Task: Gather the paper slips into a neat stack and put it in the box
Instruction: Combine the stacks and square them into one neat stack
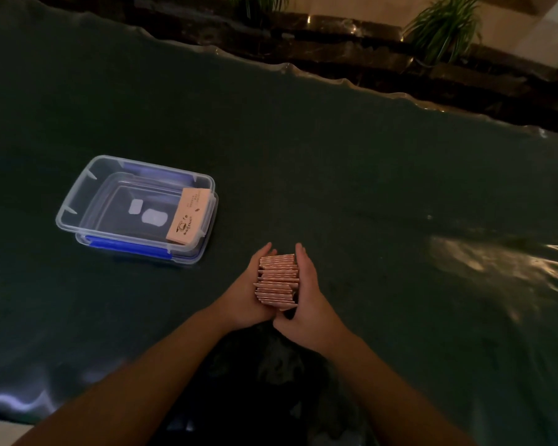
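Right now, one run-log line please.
left hand + right hand: squaring pink paper-slip stack | clear plastic box: open, one stack inside

One view only: a wide-angle camera worn on the head, aimed forward and steeply down over the counter (pixel 368 188). Both forearms enter from the bottom edge and meet just below frame centre, close to the lens. The clear plastic box (pixel 78 201) lies further out, left of centre. The counter's far edge runs diagonally across the top, with potted plants (pixel 445 27) beyond it. Straight lines bow near the borders. No second view shares this scene.
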`<state>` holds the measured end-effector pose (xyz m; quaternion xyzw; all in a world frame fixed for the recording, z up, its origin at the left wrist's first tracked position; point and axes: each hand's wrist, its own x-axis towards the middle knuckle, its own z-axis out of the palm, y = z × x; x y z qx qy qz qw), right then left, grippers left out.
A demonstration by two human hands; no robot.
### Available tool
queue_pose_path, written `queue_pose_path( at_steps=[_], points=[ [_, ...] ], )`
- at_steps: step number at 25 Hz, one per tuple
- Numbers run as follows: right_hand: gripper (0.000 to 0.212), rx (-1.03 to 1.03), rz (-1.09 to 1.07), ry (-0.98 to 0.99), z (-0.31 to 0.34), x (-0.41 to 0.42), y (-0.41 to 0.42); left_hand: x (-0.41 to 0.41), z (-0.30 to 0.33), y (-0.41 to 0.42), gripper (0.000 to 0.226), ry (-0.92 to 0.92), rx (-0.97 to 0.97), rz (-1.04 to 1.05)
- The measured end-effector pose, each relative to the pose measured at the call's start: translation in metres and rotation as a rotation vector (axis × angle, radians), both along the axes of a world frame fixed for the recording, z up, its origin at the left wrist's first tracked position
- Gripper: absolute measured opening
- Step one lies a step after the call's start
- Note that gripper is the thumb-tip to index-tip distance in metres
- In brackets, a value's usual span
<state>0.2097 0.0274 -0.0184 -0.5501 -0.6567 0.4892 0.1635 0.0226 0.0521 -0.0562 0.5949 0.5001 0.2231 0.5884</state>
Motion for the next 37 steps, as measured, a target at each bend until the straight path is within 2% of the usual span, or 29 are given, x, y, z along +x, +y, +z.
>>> queue_pose_path(
  at_steps=[3,6,13,16,19,21,24,27,31,32,35,37],
  points=[
    [0.115,0.280,0.171,-0.224,0.005,-0.003,-0.003,0.001,-0.005,-0.002,0.140,0.009,0.014,-0.016],
    [0.095,0.333,0.227,-0.394,0.007,-0.006,-0.006,0.000,-0.003,-0.001,0.144,0.003,0.023,-0.019],
    [0.100,0.384,0.217,-0.542,0.016,-0.012,-0.013,0.004,0.004,-0.002,0.145,0.010,0.039,-0.025],
    [0.104,0.305,0.236,-0.590,0.018,-0.013,-0.015,0.006,0.009,-0.003,0.132,0.025,0.048,-0.024],
    [0.104,0.287,0.215,-0.454,0.014,-0.007,-0.014,0.006,0.011,-0.002,0.099,0.069,0.088,0.023],
    [0.108,0.228,0.092,-0.270,0.010,0.000,-0.014,0.005,0.013,0.001,0.090,0.085,0.099,0.043],
    [0.117,0.073,-0.137,-0.049,-0.004,0.008,-0.014,0.001,0.017,0.004,0.087,0.083,0.063,0.068],
    [0.134,-0.225,-0.384,0.191,-0.020,0.017,-0.012,-0.003,0.021,0.006,0.089,0.009,-0.012,0.150],
    [0.146,-0.600,-0.490,0.524,-0.030,0.025,-0.010,-0.003,0.030,0.006,0.096,-0.122,-0.128,0.284],
    [0.140,-0.648,-0.487,0.600,-0.033,0.023,-0.011,-0.002,0.032,0.005,0.095,-0.171,-0.156,0.296],
    [0.092,-0.631,-0.523,0.740,-0.037,0.015,-0.011,-0.001,0.035,0.006,0.096,-0.295,-0.176,0.331],
    [0.082,-0.576,-0.583,0.706,-0.034,0.017,-0.006,-0.005,0.036,0.008,0.098,-0.342,-0.206,0.338]
  ],
)
